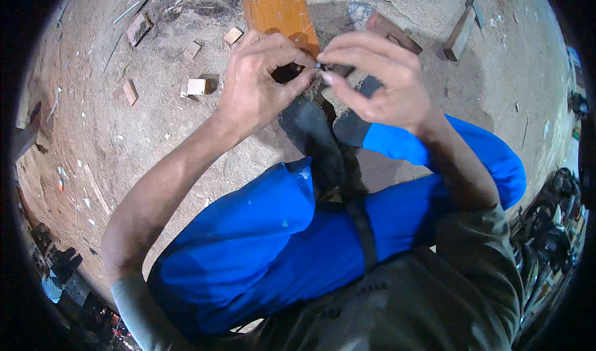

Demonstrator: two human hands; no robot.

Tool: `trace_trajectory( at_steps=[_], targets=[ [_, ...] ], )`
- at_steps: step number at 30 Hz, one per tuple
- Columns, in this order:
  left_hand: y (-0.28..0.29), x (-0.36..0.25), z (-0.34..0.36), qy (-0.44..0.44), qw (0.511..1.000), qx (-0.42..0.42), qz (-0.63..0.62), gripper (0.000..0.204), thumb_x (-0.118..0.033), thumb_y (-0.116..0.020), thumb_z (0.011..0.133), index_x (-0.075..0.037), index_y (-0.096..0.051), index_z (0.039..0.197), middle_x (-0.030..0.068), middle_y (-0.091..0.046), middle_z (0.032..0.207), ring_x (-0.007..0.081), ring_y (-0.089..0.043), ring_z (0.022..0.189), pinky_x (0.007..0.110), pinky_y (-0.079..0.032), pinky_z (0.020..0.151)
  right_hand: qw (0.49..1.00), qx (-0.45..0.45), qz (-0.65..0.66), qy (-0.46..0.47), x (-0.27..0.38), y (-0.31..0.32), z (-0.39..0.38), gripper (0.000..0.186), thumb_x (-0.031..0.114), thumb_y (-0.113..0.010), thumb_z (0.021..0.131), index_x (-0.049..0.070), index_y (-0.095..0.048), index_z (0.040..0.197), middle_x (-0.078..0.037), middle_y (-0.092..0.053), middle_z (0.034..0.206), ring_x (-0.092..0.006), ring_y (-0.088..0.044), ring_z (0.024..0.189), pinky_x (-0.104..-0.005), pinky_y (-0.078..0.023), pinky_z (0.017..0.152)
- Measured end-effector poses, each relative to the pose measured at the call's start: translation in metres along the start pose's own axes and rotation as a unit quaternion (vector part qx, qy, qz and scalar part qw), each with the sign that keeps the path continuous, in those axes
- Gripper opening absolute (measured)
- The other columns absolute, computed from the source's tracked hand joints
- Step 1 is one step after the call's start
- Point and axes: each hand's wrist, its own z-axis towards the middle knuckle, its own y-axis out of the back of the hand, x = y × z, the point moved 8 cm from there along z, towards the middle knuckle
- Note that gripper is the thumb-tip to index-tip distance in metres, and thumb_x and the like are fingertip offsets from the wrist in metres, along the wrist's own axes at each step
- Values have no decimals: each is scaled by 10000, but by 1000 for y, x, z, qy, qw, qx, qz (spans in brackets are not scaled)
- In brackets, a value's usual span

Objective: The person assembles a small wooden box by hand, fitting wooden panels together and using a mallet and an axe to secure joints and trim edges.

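My left hand (251,77) and my right hand (385,81) meet in front of me, above my dark-covered feet. Thumb and fingertips of each hand are pinched close together on a tiny dark and pale piece (320,66). It is too small to name. Just beyond the fingers lies an orange-brown varnished wooden board (279,12) with holes near its far corners. Its near edge is partly covered by my hands. Whether the tiny piece is joined to the board I cannot tell.
Small wooden blocks, among them a pale one (197,87), lie scattered at the left on the dusty ground. Beyond my right hand rests a reddish-brown wood piece (397,34). Farther right is a wooden-handled tool (459,37) with a dark metal head. Dark clutter (552,239) lines the right edge.
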Motion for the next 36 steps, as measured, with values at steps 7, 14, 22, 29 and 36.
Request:
trace_trajectory(
  at_steps=[7,14,22,29,36],
  targets=[
    [-2,1,0,21,999,1,-27,123,-125,-840,749,-76,-771,838,62,-704,825,243,-599,807,375,-485,779,910,50,-259,-320,-102,59,-22,313,339,-711,932,34,-698,1004,-218,-688,919,-340,-702,865,-388,-561,761],
    [0,-2,-2,18,1000,5,3,130,-129,-834,789,-70,-771,886,71,-694,831,224,-624,834,361,-494,773,716,53,183,-672,-193,15,-122,459,381,-703,940,-2,-599,1171,-121,-664,925,-220,-673,782,-312,-593,742],
    [1,1,-3,2,999,-27,-35,139,-173,-847,755,-94,-782,848,77,-705,824,262,-604,811,394,-481,786,806,33,203,-555,-130,53,-94,284,168,-620,1001,42,-515,1232,-73,-633,880,-144,-637,779,-267,-505,670],
    [0,9,-11,32,998,-32,-46,142,-193,-833,770,-96,-778,858,71,-693,811,268,-595,818,405,-479,775,919,38,110,-376,15,74,-58,329,114,-672,971,25,-568,1270,-68,-704,934,-177,-669,763,-359,-515,653],
    [-3,9,-12,13,998,-39,-46,137,-205,-828,768,-117,-777,859,40,-687,848,259,-589,869,403,-470,801,917,-25,158,-365,31,83,-61,235,156,-566,1008,-10,-624,1164,-57,-629,923,-172,-582,812,-320,-427,698]
  ],
)
